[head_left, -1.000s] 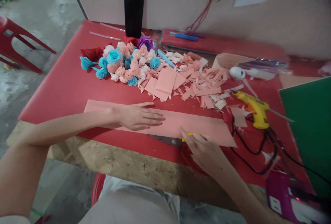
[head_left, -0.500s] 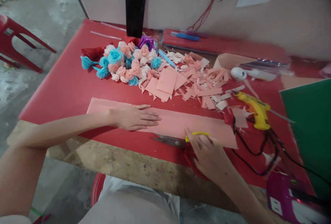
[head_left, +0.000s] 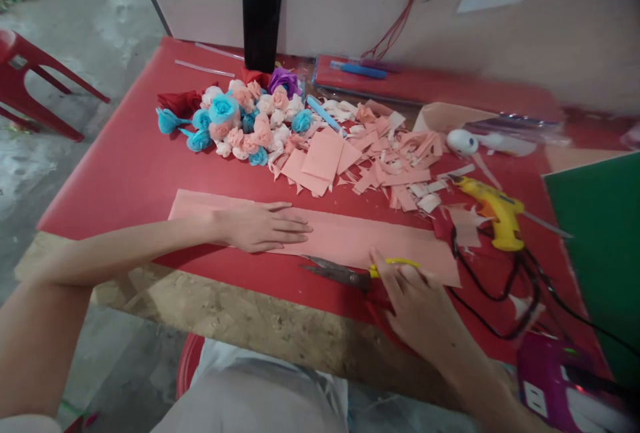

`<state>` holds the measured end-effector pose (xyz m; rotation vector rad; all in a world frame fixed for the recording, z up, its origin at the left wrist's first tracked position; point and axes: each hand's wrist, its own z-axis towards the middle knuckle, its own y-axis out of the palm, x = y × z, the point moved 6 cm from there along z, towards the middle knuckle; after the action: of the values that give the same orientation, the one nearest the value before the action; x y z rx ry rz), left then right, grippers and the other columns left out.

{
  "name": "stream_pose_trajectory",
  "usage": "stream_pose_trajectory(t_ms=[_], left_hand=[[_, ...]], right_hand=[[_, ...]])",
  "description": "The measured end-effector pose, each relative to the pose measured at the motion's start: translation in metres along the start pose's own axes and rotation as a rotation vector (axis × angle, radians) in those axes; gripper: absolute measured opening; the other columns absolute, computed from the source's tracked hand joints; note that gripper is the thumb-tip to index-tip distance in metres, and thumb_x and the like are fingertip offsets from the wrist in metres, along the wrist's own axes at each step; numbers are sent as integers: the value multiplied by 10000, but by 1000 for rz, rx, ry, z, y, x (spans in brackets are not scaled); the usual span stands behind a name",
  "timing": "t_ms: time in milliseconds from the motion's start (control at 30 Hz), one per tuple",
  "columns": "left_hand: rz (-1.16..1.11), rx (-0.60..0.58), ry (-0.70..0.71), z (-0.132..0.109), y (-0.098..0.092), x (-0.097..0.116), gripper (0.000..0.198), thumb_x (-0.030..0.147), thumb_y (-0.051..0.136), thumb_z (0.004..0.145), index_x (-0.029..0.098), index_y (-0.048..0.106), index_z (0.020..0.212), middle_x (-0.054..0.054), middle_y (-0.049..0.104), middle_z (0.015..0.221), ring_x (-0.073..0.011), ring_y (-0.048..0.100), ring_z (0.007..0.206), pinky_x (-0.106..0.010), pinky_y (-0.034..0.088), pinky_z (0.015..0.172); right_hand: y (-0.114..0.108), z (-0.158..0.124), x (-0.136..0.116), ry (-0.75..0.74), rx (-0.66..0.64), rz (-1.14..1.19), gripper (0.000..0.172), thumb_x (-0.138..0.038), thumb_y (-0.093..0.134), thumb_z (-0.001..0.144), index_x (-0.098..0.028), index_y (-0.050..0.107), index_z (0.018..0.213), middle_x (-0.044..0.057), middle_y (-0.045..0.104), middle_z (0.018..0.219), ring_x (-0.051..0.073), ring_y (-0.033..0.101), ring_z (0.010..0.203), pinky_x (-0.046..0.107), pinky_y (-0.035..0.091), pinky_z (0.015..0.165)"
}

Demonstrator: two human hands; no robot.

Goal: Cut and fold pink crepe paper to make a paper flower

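A long strip of pink crepe-like paper lies flat along the near part of the red tabletop. My left hand rests on it palm down, fingers stretched out. Over the strip's near edge toward the right, my right hand grips a pair of scissors with one yellow handle and one red. The blades point left, slightly parted, just below the paper's near edge. Part of the handles is hidden by my fingers.
Paper roses in blue, pink, white, red and purple are heaped behind the strip. Pink scraps lie beside them. To the right are a yellow glue gun, its black cord and a green board. A black phone-like slab leans on the wall.
My right hand has slid a little to the right with the scissors, away from my left hand. The left hand and the paper strip stay in place.
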<state>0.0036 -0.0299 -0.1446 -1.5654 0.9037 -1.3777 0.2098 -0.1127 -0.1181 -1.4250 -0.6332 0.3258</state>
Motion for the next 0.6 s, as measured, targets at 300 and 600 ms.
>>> stream_pose_trajectory(t_ms=[300, 600], left_hand=[[-5, -2, -5, 0, 0, 0, 453, 252, 256, 944, 178, 334, 1384, -49, 323, 1447, -154, 259, 1362, -381, 18, 1159], [-7, 6, 1, 0, 0, 0, 462, 258, 228, 945, 152, 342, 1380, -61, 337, 1437, -154, 259, 1362, -373, -4, 1156]], right_hand=[[5, -3, -2, 25, -24, 8, 882, -117, 522, 640, -31, 92, 1406, 79, 628, 891, 223, 510, 772, 337, 393, 701], [1, 12, -7, 24, -1, 52, 848, -125, 507, 690, -11, 65, 1404, 80, 631, 853, 223, 505, 732, 329, 374, 656]])
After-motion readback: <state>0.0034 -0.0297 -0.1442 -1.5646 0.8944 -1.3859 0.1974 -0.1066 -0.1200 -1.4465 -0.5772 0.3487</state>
